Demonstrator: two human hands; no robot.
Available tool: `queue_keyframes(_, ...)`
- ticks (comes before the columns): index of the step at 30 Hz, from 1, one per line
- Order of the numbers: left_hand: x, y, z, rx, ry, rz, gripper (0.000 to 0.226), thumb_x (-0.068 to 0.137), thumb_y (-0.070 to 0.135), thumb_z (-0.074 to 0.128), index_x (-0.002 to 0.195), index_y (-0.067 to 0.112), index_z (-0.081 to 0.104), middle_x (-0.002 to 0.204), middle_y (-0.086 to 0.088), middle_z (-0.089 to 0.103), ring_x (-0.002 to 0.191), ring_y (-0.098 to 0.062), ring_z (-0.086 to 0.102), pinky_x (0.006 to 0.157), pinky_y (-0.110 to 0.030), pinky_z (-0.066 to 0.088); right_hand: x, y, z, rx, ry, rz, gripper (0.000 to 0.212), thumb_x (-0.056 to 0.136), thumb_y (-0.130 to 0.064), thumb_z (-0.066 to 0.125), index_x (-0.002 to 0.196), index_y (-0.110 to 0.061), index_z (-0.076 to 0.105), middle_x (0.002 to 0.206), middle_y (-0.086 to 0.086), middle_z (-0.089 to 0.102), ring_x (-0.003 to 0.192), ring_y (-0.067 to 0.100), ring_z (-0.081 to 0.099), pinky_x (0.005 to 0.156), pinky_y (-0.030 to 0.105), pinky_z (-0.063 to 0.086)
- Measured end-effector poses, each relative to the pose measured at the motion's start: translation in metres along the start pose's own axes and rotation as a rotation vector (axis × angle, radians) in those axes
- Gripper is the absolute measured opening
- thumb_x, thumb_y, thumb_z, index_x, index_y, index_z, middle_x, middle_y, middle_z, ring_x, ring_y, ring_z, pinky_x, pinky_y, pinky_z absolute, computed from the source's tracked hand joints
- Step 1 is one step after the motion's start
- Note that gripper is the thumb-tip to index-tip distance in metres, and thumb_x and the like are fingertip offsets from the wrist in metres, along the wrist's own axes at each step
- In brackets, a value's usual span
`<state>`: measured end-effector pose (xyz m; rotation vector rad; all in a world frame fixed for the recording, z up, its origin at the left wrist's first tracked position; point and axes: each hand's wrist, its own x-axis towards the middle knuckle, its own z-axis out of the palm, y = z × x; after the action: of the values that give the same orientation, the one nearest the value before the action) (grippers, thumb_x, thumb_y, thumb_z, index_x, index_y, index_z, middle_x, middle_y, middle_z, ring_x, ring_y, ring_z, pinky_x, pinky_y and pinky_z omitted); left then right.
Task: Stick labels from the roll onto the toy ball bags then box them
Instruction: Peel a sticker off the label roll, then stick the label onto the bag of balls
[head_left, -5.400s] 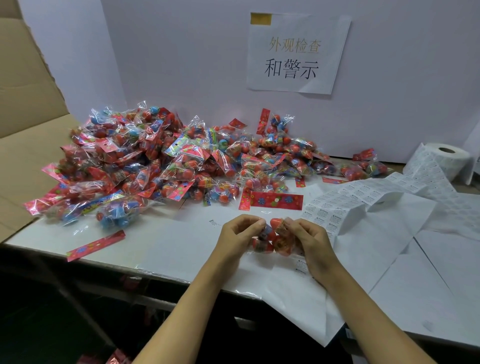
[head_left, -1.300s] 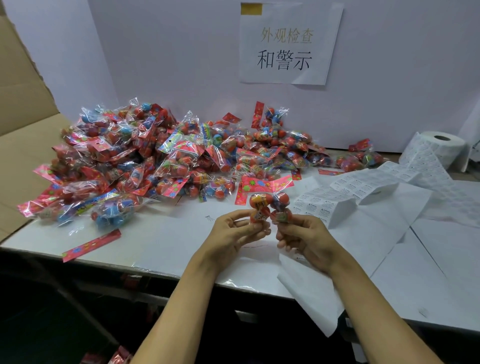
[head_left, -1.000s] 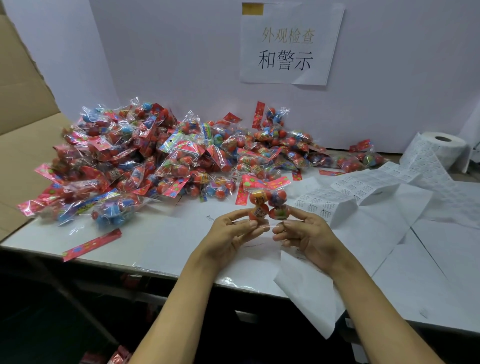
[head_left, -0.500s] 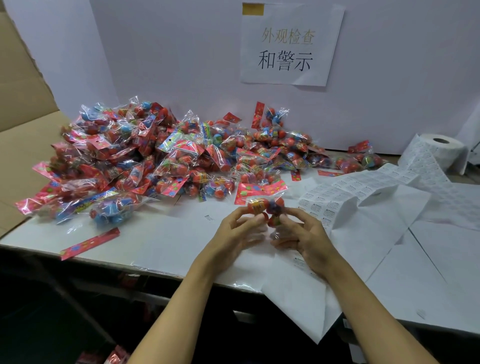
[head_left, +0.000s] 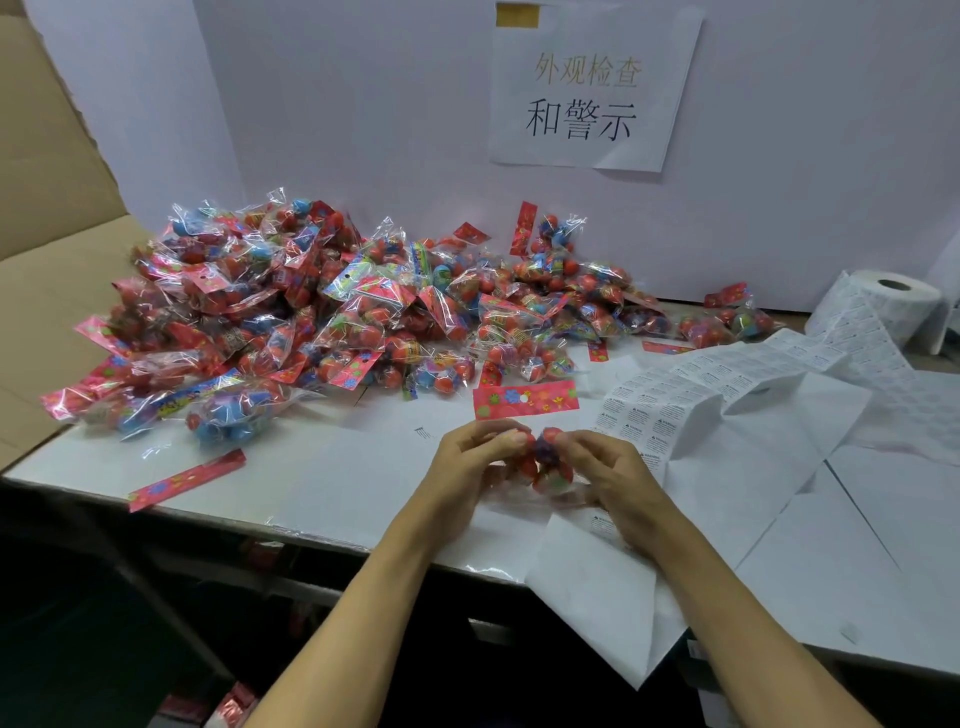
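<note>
Both hands are curled round one toy ball bag (head_left: 545, 465) just above the near edge of the surface (head_left: 311, 467): left hand (head_left: 470, 465) and right hand (head_left: 608, 475) pinch it from either side, fingers (head_left: 511, 439) nearly closed. Behind the bag sits one big pile of bags (head_left: 322, 317), too many to count, and right of it one label roll (head_left: 893, 301) with its strip (head_left: 701, 384) trailing toward the bag

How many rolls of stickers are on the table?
1. The roll stands at the table's far right by the wall, its label strip unwound toward the hands. More could be out of view.
</note>
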<state>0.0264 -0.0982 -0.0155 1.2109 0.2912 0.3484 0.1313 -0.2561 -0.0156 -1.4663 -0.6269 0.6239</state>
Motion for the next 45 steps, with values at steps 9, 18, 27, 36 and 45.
queue_keyframes(9,0.000,0.002,0.000,0.028,-0.032,0.034,0.024,0.090,-0.002,0.066,0.080,0.011,0.083,0.082,-0.008,0.076,0.080,-0.020,0.072,0.071,-0.027,0.057,0.005,-0.001,-0.006,0.031,-0.057,0.013,0.053,0.074,-0.057,0.083,0.111,-0.020,0.077,0.110,0.008,0.076,0.110,0.024,0.070,0.087,0.048,0.061)
queue_keyframes(18,-0.005,0.000,0.002,0.083,-0.005,0.062,0.013,0.092,0.010,0.071,0.094,0.002,0.081,0.087,-0.017,0.076,0.081,-0.026,0.074,0.068,-0.032,0.059,0.003,0.002,-0.007,0.099,-0.010,-0.038,0.031,0.071,-0.032,0.081,0.092,-0.010,0.079,0.106,0.019,0.074,0.094,0.029,0.072,0.073,0.037,0.060)
queue_keyframes(27,-0.007,-0.004,-0.002,0.314,-0.069,0.155,0.046,0.083,0.035,0.082,0.125,0.032,0.065,0.110,-0.004,0.073,0.104,-0.020,0.072,0.087,-0.029,0.059,0.007,0.004,-0.007,0.270,0.135,0.020,0.020,0.070,-0.018,0.078,0.085,-0.005,0.080,0.092,0.015,0.075,0.080,0.035,0.074,0.060,0.038,0.060)
queue_keyframes(36,0.002,-0.013,-0.005,0.306,0.255,0.223,0.084,0.083,0.018,0.086,0.146,0.043,0.036,0.135,-0.007,0.051,0.109,-0.005,0.064,0.086,-0.020,0.054,0.011,0.005,-0.014,0.537,0.222,0.071,0.045,0.079,-0.030,0.075,0.116,-0.005,0.068,0.112,0.014,0.067,0.107,0.026,0.072,0.080,0.039,0.061)
queue_keyframes(45,-0.015,-0.015,0.008,1.121,0.125,0.532,0.066,0.055,0.087,0.070,0.093,0.033,0.076,0.165,0.002,0.023,0.157,-0.020,-0.015,0.125,-0.055,-0.007,0.009,-0.002,-0.015,0.657,0.317,0.039,0.065,0.080,-0.057,0.063,0.116,-0.003,0.064,0.115,0.012,0.066,0.118,0.025,0.066,0.091,0.041,0.057)
